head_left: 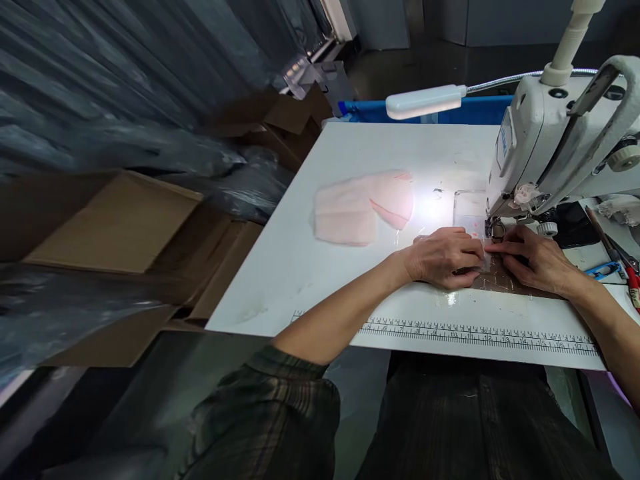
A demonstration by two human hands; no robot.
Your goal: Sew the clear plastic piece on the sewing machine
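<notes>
A strip of sheer pale pink fabric (pixel 477 230) lies under the presser foot (pixel 493 228) of a white sewing machine (pixel 537 143). My left hand (pixel 447 258) is closed with curled fingers on the fabric, just left of the foot; its fingertips are partly hidden. From the right, my right hand (pixel 535 259) reaches in with one finger stretched toward the fabric's edge and the others bent, closed on it close to the needle. Farther left on the white table (pixel 280 280), sheer pink cut pieces (pixel 357 208) lie flat, overlapping.
A lamp (pixel 425 102) shines from behind the table. A printed ruler (pixel 450 331) runs along the front edge. Blue snips (pixel 603 270), a red-handled tool (pixel 634 288) and a dark flat object (pixel 575 233) lie right. Open cardboard boxes (pixel 115 223) and plastic stand left.
</notes>
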